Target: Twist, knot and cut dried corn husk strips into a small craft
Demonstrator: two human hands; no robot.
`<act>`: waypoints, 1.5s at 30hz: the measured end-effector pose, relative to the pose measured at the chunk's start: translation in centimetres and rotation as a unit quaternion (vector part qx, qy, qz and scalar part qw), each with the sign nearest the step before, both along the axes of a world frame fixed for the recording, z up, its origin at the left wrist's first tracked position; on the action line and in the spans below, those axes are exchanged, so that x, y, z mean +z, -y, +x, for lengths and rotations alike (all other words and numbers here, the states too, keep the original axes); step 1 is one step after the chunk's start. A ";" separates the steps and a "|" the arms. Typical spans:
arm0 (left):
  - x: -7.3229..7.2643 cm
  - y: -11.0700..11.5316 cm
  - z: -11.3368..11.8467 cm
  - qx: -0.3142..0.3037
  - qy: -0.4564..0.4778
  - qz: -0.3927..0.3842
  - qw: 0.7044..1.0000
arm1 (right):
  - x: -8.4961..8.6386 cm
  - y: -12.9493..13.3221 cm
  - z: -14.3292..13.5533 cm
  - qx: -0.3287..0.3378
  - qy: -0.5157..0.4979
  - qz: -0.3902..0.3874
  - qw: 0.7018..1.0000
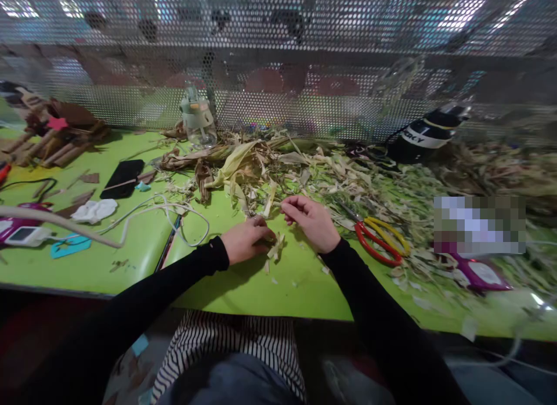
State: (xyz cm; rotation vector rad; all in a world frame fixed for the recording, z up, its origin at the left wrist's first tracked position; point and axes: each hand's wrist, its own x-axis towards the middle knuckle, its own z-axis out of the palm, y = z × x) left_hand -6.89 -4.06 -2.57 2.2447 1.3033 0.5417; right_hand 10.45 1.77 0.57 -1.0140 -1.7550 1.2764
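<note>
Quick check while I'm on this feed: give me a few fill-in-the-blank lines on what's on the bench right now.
1. The table top is ____ in colour.
2. The scissors lie beside the ____ hand.
3. The left hand rests on bits of dry ____.
4. The phone lies ____ of the bottle.

Missing words: green; right; husk; left

Left hand (pixel 246 241) curled palm-down; right hand (pixel 311 221) beside it, fingers bent
</note>
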 end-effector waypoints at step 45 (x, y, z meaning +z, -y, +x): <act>0.7 -0.9 -0.2 0.095 0.617 -0.201 0.755 | 2.3 1.3 2.4 0.006 -0.179 0.012 0.984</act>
